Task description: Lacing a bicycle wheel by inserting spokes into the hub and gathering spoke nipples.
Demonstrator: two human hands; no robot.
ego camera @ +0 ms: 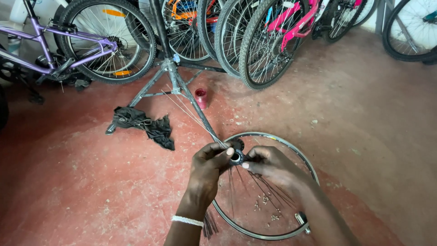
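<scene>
My left hand (209, 164) and my right hand (268, 165) meet over a small black bicycle hub (237, 157), each gripping one side of it. Thin metal spokes (191, 113) fan up and to the left from the hub, and more hang down below it. Under my hands a bare silver wheel rim (291, 146) lies flat on the red floor. Several small spoke nipples (264, 201) are scattered inside the rim. A white beaded band circles my left wrist.
A grey repair stand (169, 77) spreads its legs just beyond my hands. A black rag (145, 125) lies by one leg, a small red container (200, 97) by another. A purple bicycle (63, 43) and several other bikes' wheels (264, 41) line the back.
</scene>
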